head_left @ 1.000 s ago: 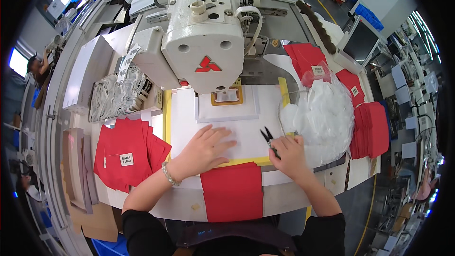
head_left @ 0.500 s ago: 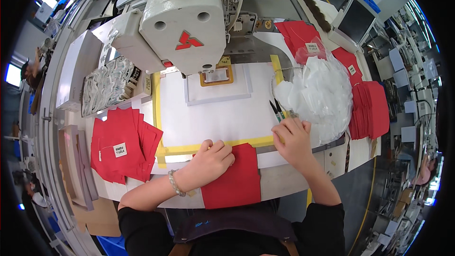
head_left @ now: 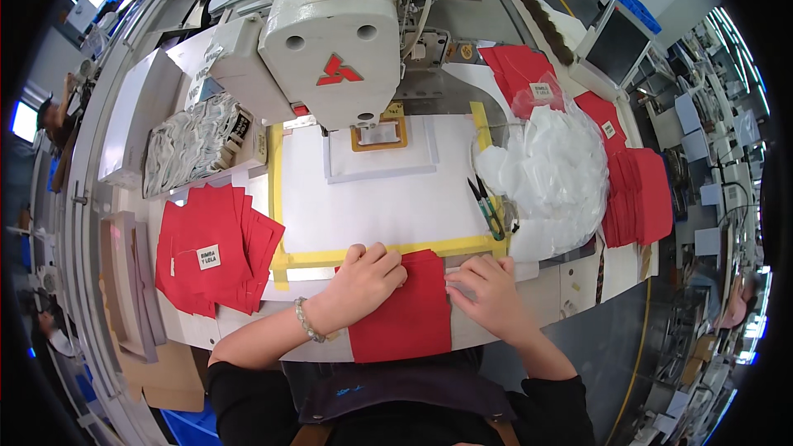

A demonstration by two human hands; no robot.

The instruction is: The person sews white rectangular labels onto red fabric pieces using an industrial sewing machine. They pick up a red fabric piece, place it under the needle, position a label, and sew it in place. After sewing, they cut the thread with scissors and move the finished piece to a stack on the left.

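A stack of red fabric pieces [head_left: 402, 322] lies at the table's near edge in front of me. My left hand [head_left: 368, 281], with a bead bracelet at the wrist, is closed over the stack's far left corner. Along the stack's right side is my right hand [head_left: 486, 293]; its thumb and fingers are drawn together at the fabric's edge, and what is between the tips cannot be made out. Beyond it, thread snips [head_left: 489, 213] with a green handle lie on the right border of a white board [head_left: 363, 219] edged with yellow tape.
The white sewing machine head [head_left: 330, 41] stands over the board, above a clamp frame [head_left: 380, 169]. More red pieces with pale labels [head_left: 219, 239] lie at left, near a box of folded labels [head_left: 194, 144]. White plastic bags [head_left: 549, 177] and red stacks [head_left: 644, 198] are at right.
My right hand has moved left and nearer to me, from over the snips' handle to the red stack's right edge. The snips now lie uncovered. My left hand stays on the stack.
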